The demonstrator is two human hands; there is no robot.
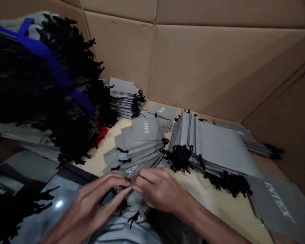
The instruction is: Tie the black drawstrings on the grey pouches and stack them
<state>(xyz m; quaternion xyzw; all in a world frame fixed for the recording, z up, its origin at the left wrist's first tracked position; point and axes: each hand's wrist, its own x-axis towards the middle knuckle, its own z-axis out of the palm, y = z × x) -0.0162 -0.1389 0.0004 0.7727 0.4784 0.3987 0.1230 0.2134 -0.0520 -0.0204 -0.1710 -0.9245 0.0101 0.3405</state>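
Both hands meet at the bottom centre, fingertips almost touching. My left hand (99, 200) pinches the edge of a grey drawstring pouch (137, 200) between thumb and fingers. My right hand (159, 188) has its fingers curled closed on the same edge, and they hide most of the pinched spot. Black knotted cord ends (134, 218) hang below, over grey fabric in the lap. Just beyond my hands lies a fanned pile of grey pouches (146, 130) with white INTEX print and black cords.
A thick stack of grey pouches (218, 142) stands to the right, with more INTEX pouches (282, 206) near the right edge. Large bundles with black cords (73, 67) and a blue strap (58, 71) fill the left. Cardboard walls (205, 64) enclose the table (216, 210).
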